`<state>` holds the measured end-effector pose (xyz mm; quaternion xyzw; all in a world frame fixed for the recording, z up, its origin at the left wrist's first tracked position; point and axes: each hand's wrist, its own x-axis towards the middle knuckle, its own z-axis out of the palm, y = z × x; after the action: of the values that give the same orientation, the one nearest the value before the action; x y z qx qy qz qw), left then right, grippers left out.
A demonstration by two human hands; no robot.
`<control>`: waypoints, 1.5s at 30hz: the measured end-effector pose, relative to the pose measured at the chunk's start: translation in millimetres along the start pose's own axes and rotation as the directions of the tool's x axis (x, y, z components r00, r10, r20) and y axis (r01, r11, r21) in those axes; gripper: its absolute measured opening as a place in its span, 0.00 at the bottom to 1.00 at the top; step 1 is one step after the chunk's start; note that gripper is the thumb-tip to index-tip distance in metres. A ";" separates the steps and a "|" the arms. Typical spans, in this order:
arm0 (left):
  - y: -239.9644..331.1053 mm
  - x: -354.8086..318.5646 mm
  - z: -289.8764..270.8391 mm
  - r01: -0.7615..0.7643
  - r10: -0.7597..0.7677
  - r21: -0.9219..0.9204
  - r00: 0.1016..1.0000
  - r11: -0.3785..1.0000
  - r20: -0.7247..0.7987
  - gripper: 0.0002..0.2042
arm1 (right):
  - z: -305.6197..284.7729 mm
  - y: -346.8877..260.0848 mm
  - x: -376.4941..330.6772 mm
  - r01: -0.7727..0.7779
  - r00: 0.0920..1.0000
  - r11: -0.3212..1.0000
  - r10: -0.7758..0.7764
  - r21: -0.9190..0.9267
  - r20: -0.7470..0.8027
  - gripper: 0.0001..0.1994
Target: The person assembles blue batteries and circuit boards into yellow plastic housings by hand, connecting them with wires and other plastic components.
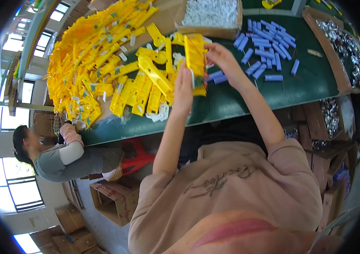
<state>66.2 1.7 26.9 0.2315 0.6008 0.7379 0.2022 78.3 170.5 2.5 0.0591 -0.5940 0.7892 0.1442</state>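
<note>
In front of me a yellow plastic housing (194,51) stands raised over the table, with a thin red wire along its face. My left hand (183,89) is closed on its left and lower side. At the housing's right edge my right hand (225,63) has its fingers bent together; whatever they pinch is too small to make out. Just below those fingers lie blue cylindrical cells (217,77). Left of my hands, several long yellow casings (154,76) lie loosely together, with white plastic pieces (158,114) by the table's near edge.
A large heap of yellow casings (82,55) covers the green table's (230,99) left. Behind my hands stands a carton of small clear-white parts (209,15). Blue cells (268,42) lie scattered to the right, beside a carton of shiny round parts (345,51). Another person (57,156) works at left.
</note>
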 end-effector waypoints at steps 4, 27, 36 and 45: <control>-2.4 3.1 0.1 -0.070 0.077 0.103 0.995 0.992 -0.061 0.23 | 17.4 -18.6 -13.1 0.083 0.993 0.984 -0.094 -0.160 -0.065 0.10; -10.7 33.1 -6.9 -0.052 0.021 -0.073 0.929 0.996 -0.369 0.20 | 69.3 30.7 2.1 0.274 0.774 0.420 -0.631 -0.865 -0.061 0.05; -27.7 61.3 -25.9 0.037 -0.067 -0.113 0.959 0.993 -0.277 0.11 | 60.0 44.4 11.0 0.248 0.769 0.284 -0.640 -0.926 0.010 0.08; -19.4 75.2 -38.4 0.083 -0.076 0.042 0.986 0.996 -0.148 0.20 | 51.9 37.9 7.7 0.226 0.843 0.200 -0.531 -0.953 0.088 0.09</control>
<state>-16.9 18.4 8.7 0.1573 0.6403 0.7297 0.1810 55.6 112.6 -15.4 0.0050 -0.8790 0.2290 0.4182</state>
